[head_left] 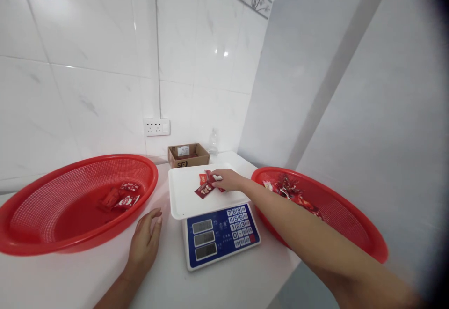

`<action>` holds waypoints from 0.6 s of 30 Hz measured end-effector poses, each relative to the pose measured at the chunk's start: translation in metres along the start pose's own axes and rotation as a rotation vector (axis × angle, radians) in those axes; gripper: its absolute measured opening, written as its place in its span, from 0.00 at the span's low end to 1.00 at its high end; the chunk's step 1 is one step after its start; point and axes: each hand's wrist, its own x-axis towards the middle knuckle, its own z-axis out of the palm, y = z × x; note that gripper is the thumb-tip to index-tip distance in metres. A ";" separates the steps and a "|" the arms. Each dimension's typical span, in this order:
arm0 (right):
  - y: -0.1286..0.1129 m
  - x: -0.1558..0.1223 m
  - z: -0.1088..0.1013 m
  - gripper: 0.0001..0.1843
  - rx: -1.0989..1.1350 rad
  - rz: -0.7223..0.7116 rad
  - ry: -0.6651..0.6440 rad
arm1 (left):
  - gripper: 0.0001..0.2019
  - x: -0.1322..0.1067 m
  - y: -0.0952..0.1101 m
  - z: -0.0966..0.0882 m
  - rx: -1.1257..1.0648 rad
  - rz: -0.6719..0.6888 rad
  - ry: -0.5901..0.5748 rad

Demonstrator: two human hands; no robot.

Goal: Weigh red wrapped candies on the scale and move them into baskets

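Note:
My right hand [226, 179] reaches over the white weighing pan [182, 201] of a digital scale [224, 236]. Its fingers are closed on a small red packet [209, 175], partly hidden by the hand. Beside it on the pan lie a dark red packet [204, 190] and a brighter red packet [202, 179]. With nothing in it, my left hand [145, 239] rests over the table between the scale and the left red basket [52, 248], thumb a little apart from the fingers. The digits on the scale's displays are too faint to read.
Several red packets [122, 199] lie in the left basket. A second red basket [365, 239], holding red and brown packets [291, 189], stands under my right forearm. Behind the scale are a cardboard box [192, 160] and a clear plastic bottle [213, 141], near the tiled wall.

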 end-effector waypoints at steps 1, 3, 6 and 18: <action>-0.001 -0.001 0.001 0.24 -0.004 -0.005 0.001 | 0.18 0.000 0.000 0.000 -0.004 -0.005 -0.001; -0.003 -0.001 0.004 0.24 -0.020 -0.008 0.010 | 0.18 -0.001 0.002 -0.001 -0.013 -0.013 -0.002; -0.010 0.001 0.004 0.17 -0.062 0.016 0.029 | 0.17 -0.002 0.004 -0.003 -0.024 -0.015 0.000; -0.020 0.004 0.003 0.17 -0.232 -0.006 0.040 | 0.17 -0.002 -0.002 -0.001 0.000 0.007 -0.007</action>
